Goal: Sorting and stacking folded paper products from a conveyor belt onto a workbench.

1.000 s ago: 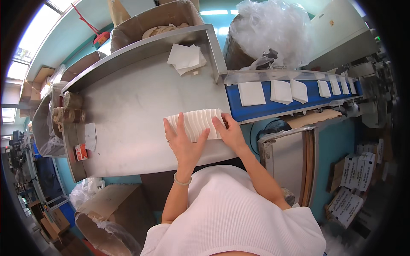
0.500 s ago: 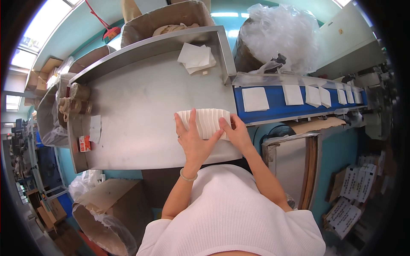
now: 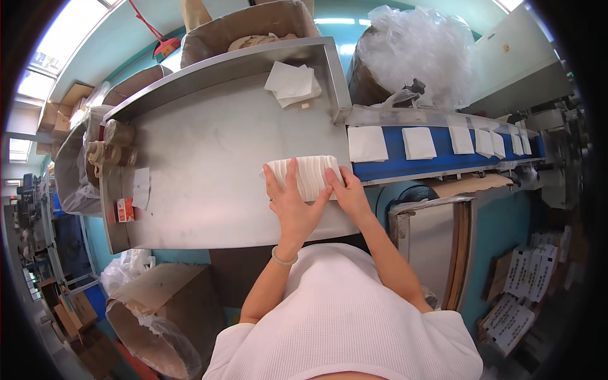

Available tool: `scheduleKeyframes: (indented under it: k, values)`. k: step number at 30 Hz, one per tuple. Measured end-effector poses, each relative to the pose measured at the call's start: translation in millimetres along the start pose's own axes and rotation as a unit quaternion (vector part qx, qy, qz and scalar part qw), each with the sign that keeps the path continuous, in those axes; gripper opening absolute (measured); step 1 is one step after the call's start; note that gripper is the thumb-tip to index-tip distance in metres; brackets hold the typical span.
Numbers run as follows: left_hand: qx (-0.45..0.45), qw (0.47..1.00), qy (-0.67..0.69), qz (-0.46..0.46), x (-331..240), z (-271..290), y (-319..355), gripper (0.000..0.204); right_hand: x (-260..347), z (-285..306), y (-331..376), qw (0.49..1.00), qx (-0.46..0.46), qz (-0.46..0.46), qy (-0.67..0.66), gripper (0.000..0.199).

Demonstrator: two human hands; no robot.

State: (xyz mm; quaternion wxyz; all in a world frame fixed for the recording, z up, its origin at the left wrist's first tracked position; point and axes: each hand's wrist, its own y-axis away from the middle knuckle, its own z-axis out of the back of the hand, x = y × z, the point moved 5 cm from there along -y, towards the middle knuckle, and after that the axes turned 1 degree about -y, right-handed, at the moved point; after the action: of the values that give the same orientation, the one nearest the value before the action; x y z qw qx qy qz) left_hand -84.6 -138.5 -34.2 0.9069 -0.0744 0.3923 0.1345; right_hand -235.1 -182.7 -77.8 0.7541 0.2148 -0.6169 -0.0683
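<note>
A row of folded white paper napkins (image 3: 309,175), packed together with their edges showing as stripes, is held on the near right part of the steel table (image 3: 209,183). My left hand (image 3: 295,209) grips it from the left, with fingers reaching over it and the thumb at its near side. The right end is between the fingers and thumb of my right hand (image 3: 349,195). Both thumbs come close together at the near edge. Right of the table, more folded napkins (image 3: 418,143) lie spaced out on a blue conveyor belt (image 3: 394,139); the nearest one reaches the table edge.
Loose white sheets (image 3: 292,83) lie at the table's back right. At its left end are tape rolls (image 3: 114,155), a paper slip (image 3: 141,188) and a small red-and-white box (image 3: 126,209). Cardboard boxes (image 3: 250,25) and a bag of clear plastic (image 3: 418,54) stand behind.
The napkins on the belt have moved left toward the table. My hands have shifted the held row of napkins slightly, and its edges now slant a little differently.
</note>
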Motion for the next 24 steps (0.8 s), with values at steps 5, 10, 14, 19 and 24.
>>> scheduleKeyframes:
  k: [5, 10, 14, 19, 24]
  values:
    - [-0.021, 0.996, -0.08, 0.044, 3, 12, -4, 0.1, -25, 5, 12, 0.958, 0.104, -0.138, -0.228, 0.039]
    - [-0.023, 0.999, -0.038, 0.009, 11, 9, -7, 0.096, -38, 20, -3, 0.929, -0.066, -0.073, -0.356, 0.04]
    - [-0.006, 0.997, 0.046, -0.064, 16, -2, -4, 0.091, -5, 1, 0, 0.996, -0.028, -0.031, -0.074, 0.048]
    - [-0.025, 0.999, -0.027, 0.003, -3, 9, -1, 0.091, -20, -9, 6, 0.952, 0.06, -0.117, -0.276, 0.046]
    - [-0.035, 0.999, -0.035, 0.002, 6, 11, -4, 0.09, -48, 12, 2, 0.954, 0.1, -0.14, -0.246, 0.038]
